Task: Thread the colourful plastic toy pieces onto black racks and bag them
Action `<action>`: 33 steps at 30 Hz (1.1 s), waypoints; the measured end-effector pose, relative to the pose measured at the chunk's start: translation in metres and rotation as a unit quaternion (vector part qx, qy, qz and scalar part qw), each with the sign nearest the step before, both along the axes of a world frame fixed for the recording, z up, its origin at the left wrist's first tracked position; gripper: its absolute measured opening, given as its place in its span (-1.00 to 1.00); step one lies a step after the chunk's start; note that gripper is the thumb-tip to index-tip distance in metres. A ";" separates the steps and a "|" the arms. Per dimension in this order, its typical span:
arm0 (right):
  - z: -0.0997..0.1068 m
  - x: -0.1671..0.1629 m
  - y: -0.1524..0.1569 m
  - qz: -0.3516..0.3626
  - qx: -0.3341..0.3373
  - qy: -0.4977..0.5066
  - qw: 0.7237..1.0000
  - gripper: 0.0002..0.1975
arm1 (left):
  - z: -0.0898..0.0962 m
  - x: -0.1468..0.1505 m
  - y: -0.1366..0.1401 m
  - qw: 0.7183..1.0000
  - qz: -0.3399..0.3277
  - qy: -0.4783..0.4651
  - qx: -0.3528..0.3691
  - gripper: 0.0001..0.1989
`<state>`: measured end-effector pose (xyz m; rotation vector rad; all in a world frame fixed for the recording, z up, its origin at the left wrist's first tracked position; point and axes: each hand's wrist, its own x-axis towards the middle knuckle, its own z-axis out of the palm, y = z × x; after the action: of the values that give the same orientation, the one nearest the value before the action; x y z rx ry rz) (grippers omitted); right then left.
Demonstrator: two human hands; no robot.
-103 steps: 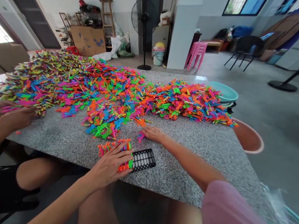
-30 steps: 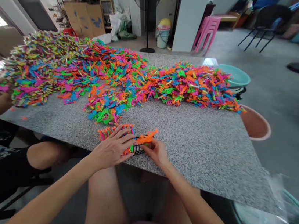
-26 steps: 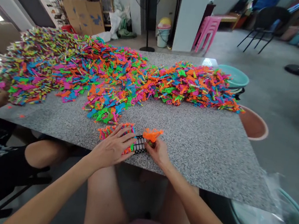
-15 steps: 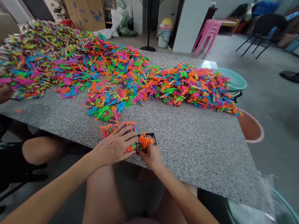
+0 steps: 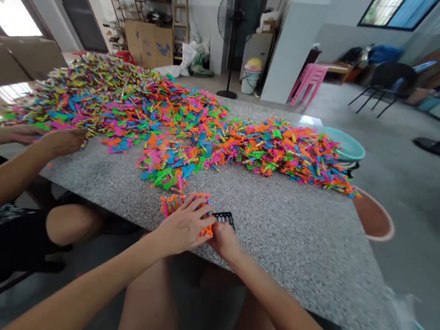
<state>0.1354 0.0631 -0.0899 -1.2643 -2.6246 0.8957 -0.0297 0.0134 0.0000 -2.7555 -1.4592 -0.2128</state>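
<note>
My left hand (image 5: pixel 182 226) lies with fingers spread over a packed row of small plastic toy pistols (image 5: pixel 172 202), mostly orange with pink and green, in a black slotted tray (image 5: pixel 225 219). Close beside it, my right hand (image 5: pixel 227 241) is closed at the tray's near edge, its fingertips by the orange pieces at the end of the row. Whatever sits between those fingers is hidden. At the tray's right end, bare black slots show. Behind it spreads a big loose heap of toy pistols (image 5: pixel 288 147) in orange, pink, green and blue.
To my left, a co-worker's hands (image 5: pixel 63 141) reach to the heap's edge on the speckled stone table (image 5: pixel 289 224). Past the right edge are a teal basin (image 5: pixel 345 144) and a pinkish basin (image 5: pixel 374 217). A standing fan (image 5: pixel 237 20) and pink stools (image 5: pixel 309 82) stand beyond.
The orange toy pistol that showed in my right hand is no longer visible there; that hand has moved in against the row. The view has tilted up, and the co-worker's second hand has appeared.
</note>
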 end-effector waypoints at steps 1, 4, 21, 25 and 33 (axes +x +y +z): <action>0.005 0.005 0.009 0.022 -0.009 -0.007 1.000 -0.80 | -0.001 -0.001 -0.001 1.000 0.001 0.001 -0.002 -0.75; 0.031 0.013 0.054 0.050 -0.018 -0.016 0.998 -0.74 | -0.002 -0.003 -0.003 1.000 0.006 -0.012 -0.018 -0.71; 0.000 -0.105 0.149 0.336 0.279 -0.003 0.900 -0.49 | -0.005 -0.004 -0.005 0.998 0.007 -0.038 -0.046 -0.70; 0.000 0.001 0.147 0.301 0.245 -0.028 0.921 -0.51 | 0.000 -0.008 -0.003 0.997 -0.003 -0.038 -0.069 -0.71; 0.007 0.151 0.116 0.026 0.256 -0.064 0.964 -0.37 | 0.002 -0.016 0.000 0.996 -0.037 -0.053 -0.058 -0.62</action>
<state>0.2862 0.1792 -0.0830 -1.1424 -2.7326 0.1114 -0.0460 0.0139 0.0021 -2.9358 -1.4375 -0.2894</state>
